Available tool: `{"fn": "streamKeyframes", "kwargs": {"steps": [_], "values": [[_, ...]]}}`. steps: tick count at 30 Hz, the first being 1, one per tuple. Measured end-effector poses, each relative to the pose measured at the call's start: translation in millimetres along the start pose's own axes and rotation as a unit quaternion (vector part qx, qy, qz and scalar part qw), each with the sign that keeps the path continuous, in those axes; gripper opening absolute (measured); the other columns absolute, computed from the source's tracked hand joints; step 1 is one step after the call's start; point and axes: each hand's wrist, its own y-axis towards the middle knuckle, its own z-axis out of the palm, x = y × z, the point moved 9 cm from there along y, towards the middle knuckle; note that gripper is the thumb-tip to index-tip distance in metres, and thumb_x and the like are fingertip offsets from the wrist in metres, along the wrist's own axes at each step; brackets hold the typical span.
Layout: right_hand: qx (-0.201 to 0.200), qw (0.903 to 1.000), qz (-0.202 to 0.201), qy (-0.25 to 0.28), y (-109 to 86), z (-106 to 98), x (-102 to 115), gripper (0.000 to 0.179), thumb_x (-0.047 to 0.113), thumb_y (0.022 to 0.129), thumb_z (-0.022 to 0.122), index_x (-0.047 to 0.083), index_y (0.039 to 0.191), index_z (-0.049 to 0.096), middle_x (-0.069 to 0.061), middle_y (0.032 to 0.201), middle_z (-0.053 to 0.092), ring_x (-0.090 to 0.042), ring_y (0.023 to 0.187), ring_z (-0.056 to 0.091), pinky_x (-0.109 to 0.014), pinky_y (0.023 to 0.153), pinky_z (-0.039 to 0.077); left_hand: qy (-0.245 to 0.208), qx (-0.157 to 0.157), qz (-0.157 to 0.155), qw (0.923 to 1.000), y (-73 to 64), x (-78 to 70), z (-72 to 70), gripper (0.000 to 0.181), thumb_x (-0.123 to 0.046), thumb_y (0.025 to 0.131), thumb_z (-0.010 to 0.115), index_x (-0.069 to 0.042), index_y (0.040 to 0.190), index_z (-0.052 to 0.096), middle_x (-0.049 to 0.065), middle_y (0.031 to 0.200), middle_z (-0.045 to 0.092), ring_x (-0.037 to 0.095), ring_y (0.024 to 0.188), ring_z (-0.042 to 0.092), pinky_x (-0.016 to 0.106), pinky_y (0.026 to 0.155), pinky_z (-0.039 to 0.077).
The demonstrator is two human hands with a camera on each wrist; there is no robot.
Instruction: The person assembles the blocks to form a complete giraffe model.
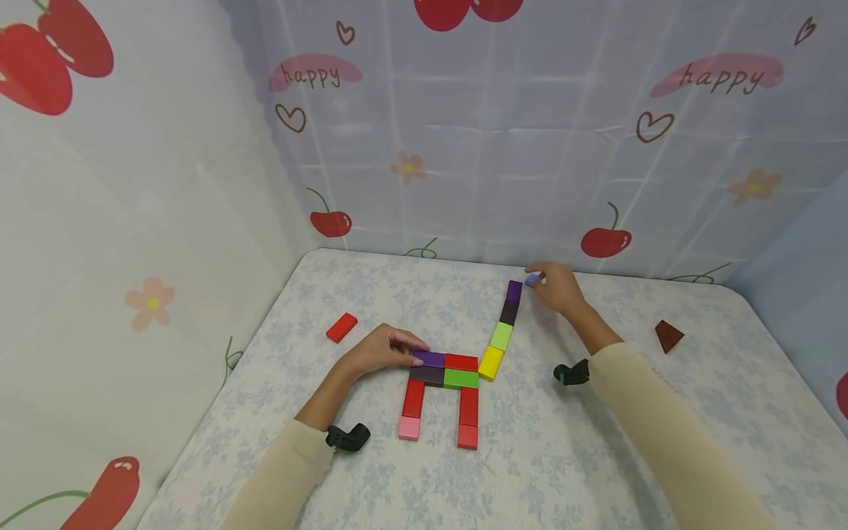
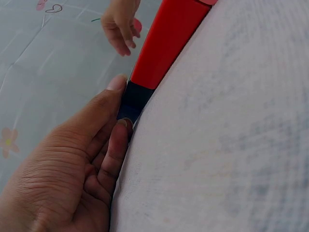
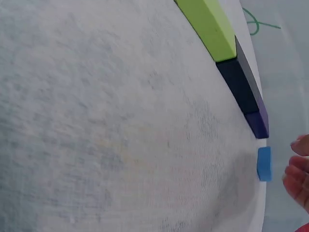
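Note:
My left hand point(image 1: 384, 347) pinches a purple block point(image 1: 433, 359) at its left end, thumb and fingertips at its edges. That block lies in a flat two-row shape beside a red block point(image 1: 461, 362), above a black block point(image 1: 427, 376) and a green block point(image 1: 461, 379). At the far side, my right hand point(image 1: 559, 287) hovers with bent fingers by a small blue block point(image 3: 264, 164), which stands apart from the fingertips in the right wrist view. The blue block is just past the purple block point(image 1: 514, 290) that ends a slanting row of yellow point(image 1: 491, 364), lime point(image 1: 501, 336) and black blocks.
Two legs of red point(image 1: 414, 398) and pink point(image 1: 408, 428) blocks, and of two red blocks point(image 1: 468, 406), extend toward me. A loose red block point(image 1: 341, 327) lies at left, a dark red triangular block point(image 1: 668, 336) at right. A printed curtain point(image 1: 464, 147) hangs behind the table.

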Motion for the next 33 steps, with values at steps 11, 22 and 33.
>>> {"fn": "streamKeyframes", "kwargs": {"steps": [11, 22, 33], "values": [[-0.025, 0.9982, 0.054, -0.005, 1.8, -1, -28, 0.028, -0.002, 0.092, 0.063, -0.013, 0.118, 0.068, -0.031, 0.118, 0.066, -0.046, 0.11, 0.061, -0.057, 0.093, 0.049, 0.005, 0.0, -0.001, 1.0, -0.3, 1.3, -1.4, 0.028, -0.016, 0.084, 0.085, -0.019, 0.111, 0.081, -0.002, 0.106, 0.075, 0.014, 0.071, 0.056, 0.024, 0.063, 0.046], [-0.045, 0.9963, 0.061, 0.04, 13.6, 6, -30, 0.027, -0.006, 0.093, 0.059, -0.012, 0.117, 0.07, -0.03, 0.114, 0.069, -0.044, 0.105, 0.065, -0.055, 0.088, 0.052, 0.005, 0.0, -0.006, 1.0, 0.2, 2.1, -1.2, 0.028, -0.015, 0.084, 0.085, -0.02, 0.111, 0.081, -0.002, 0.106, 0.075, 0.014, 0.071, 0.056, 0.025, 0.064, 0.046], [-0.019, 0.9973, 0.065, 0.027, 23.3, 14, -29, 0.028, 0.003, 0.1, 0.057, -0.006, 0.123, 0.07, -0.028, 0.122, 0.067, -0.041, 0.104, 0.063, -0.046, 0.078, 0.053, 0.009, 0.0, 0.007, 0.9999, 1.3, 1.2, -1.4, 0.027, -0.016, 0.085, 0.084, -0.019, 0.111, 0.081, -0.003, 0.106, 0.075, 0.015, 0.072, 0.057, 0.025, 0.064, 0.047]]}}
